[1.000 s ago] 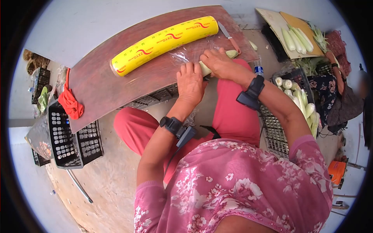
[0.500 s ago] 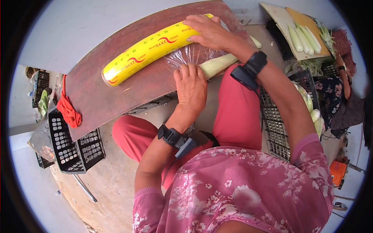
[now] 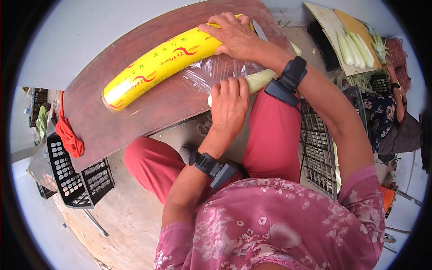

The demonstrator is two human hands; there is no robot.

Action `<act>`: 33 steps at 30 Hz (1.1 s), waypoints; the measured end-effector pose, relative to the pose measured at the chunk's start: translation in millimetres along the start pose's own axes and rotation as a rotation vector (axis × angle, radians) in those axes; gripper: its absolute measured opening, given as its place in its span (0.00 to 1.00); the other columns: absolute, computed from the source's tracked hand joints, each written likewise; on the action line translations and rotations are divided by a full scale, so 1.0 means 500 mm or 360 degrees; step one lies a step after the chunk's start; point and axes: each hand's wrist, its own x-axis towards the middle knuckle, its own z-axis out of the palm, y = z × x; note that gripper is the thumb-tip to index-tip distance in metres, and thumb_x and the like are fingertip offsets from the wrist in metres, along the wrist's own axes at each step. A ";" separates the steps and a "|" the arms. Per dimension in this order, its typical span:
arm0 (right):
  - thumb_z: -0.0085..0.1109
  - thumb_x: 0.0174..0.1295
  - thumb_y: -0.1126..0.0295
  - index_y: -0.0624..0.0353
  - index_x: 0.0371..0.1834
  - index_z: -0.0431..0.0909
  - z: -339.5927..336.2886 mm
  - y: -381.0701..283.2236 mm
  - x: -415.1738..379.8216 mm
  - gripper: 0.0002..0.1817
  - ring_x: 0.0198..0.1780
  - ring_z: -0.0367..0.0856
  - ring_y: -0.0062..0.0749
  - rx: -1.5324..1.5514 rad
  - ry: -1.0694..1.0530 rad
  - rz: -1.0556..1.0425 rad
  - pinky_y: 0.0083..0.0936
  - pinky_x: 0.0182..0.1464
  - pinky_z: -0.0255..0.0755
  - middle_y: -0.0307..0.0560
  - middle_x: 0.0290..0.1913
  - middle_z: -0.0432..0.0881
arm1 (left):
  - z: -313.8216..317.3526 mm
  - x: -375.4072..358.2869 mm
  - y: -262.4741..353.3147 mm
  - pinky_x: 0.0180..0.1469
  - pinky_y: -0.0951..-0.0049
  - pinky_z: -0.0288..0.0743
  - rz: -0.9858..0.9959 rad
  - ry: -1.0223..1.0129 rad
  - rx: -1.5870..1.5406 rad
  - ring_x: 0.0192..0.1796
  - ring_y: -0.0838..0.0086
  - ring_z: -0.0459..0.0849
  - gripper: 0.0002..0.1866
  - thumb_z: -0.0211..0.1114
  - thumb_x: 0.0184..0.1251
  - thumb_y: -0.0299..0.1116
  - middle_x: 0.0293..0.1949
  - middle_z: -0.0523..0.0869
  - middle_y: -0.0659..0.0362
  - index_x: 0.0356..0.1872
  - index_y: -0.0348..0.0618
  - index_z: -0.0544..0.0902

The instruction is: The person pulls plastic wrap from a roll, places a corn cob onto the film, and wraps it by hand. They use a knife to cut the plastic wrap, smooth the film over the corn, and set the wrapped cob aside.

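Observation:
A long yellow roll of cling film (image 3: 157, 63) with green and red print lies slantwise on the reddish-brown table (image 3: 148, 117). My right hand (image 3: 236, 38) grips its far right end, fingers over the top and thumb on the near side. Clear film (image 3: 211, 74) stretches from the roll toward me. On the film at the table's near edge lies a pale green vegetable stalk (image 3: 256, 82). My left hand (image 3: 230, 103) is closed over its left part, and the pale tip pokes out left of the fingers. My right forearm covers the stalk's other end.
A red cloth (image 3: 68, 137) hangs at the table's left corner above a black plastic crate (image 3: 67, 171). Another crate (image 3: 317, 148) stands by my right knee. Pale stalks (image 3: 355, 50) lie on a board at upper right. Another person's arm (image 3: 398, 99) shows at far right.
The view has shifted slightly. My left hand has slid right along the stalk relative to the table, and the stalk's left tip now shows. My right hand stays on the roll.

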 end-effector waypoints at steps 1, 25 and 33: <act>0.73 0.51 0.61 0.38 0.70 0.66 0.000 0.000 0.002 0.40 0.68 0.62 0.35 -0.0001 0.0002 0.0002 0.44 0.60 0.52 0.37 0.66 0.68 | -0.002 -0.007 0.001 0.53 0.60 0.69 -0.0008 0.0003 -0.0005 0.46 0.61 0.77 0.22 0.58 0.59 0.31 0.45 0.78 0.49 0.54 0.33 0.75; 0.67 0.55 0.66 0.55 0.48 0.81 -0.031 0.075 -0.037 0.17 0.54 0.79 0.38 0.0260 0.0312 0.0025 0.33 0.54 0.69 0.48 0.53 0.82 | -0.030 0.028 -0.057 0.46 0.63 0.71 0.0087 -0.0263 -0.0253 0.44 0.63 0.78 0.34 0.76 0.46 0.41 0.41 0.78 0.56 0.55 0.38 0.75; 0.63 0.54 0.71 0.63 0.28 0.82 -0.024 0.075 -0.152 0.05 0.33 0.83 0.49 0.0677 -0.0545 0.0687 0.38 0.37 0.75 0.56 0.29 0.84 | -0.019 0.022 -0.053 0.44 0.63 0.72 0.0094 -0.0179 -0.0200 0.42 0.63 0.78 0.35 0.76 0.45 0.40 0.40 0.77 0.57 0.56 0.39 0.74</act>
